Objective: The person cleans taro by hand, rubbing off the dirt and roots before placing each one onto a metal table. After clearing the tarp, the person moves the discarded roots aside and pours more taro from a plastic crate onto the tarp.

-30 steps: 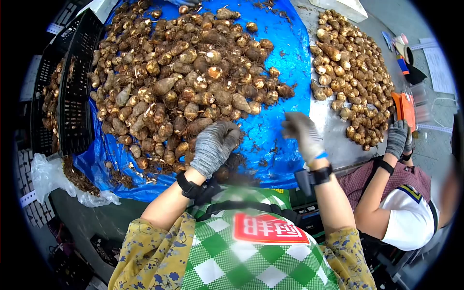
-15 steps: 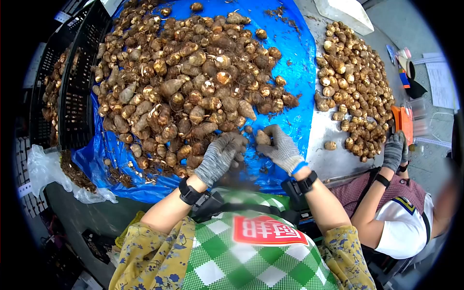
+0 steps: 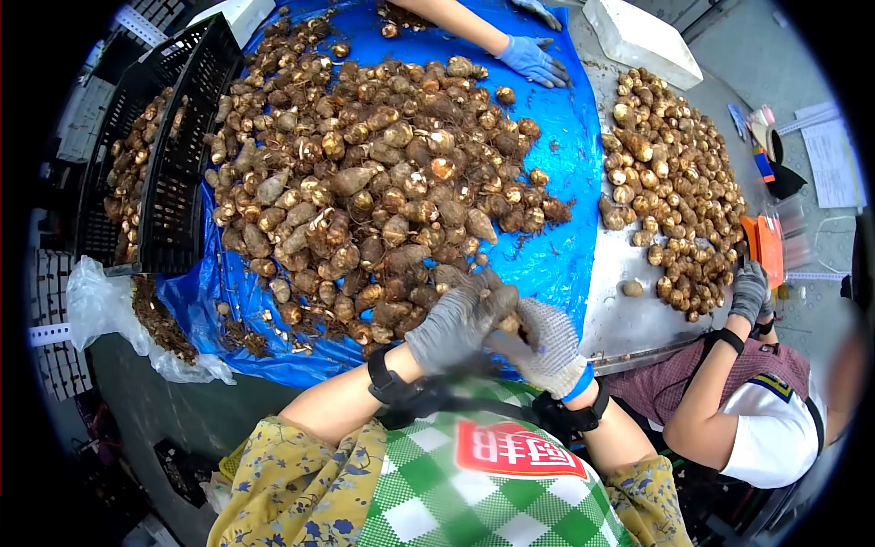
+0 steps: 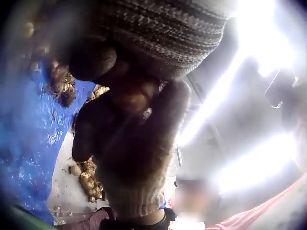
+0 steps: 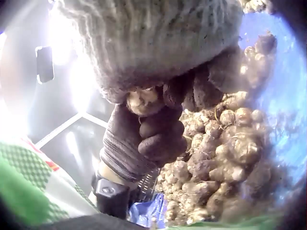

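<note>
My left hand [image 3: 460, 321], in a grey knit glove, meets my right hand [image 3: 549, 349] low in front of the apron. Between them is a small brown taro [image 5: 144, 101], pinched by gloved fingers from both sides; in the left wrist view the taro [image 4: 134, 99] shows dimly between the gloves. Much of it is hidden behind the fingers. Just beyond the hands spreads a big heap of rooty, soil-covered taros [image 3: 365, 201] on a blue plastic sheet [image 3: 561, 264].
Cleaner taros [image 3: 679, 182] are piled on the metal table [image 3: 606, 319] at right, with one single taro [image 3: 632, 288] apart. Black crates [image 3: 173, 196] stand left. Another person's blue-gloved hand [image 3: 536, 60] reaches over the sheet; a neighbour's grey-gloved hands [image 3: 749, 294] work at right.
My right hand came back from the right, picked up a taro and brought it against my left hand. The single taro appeared on the metal table. A blue-gloved hand entered at the top.
</note>
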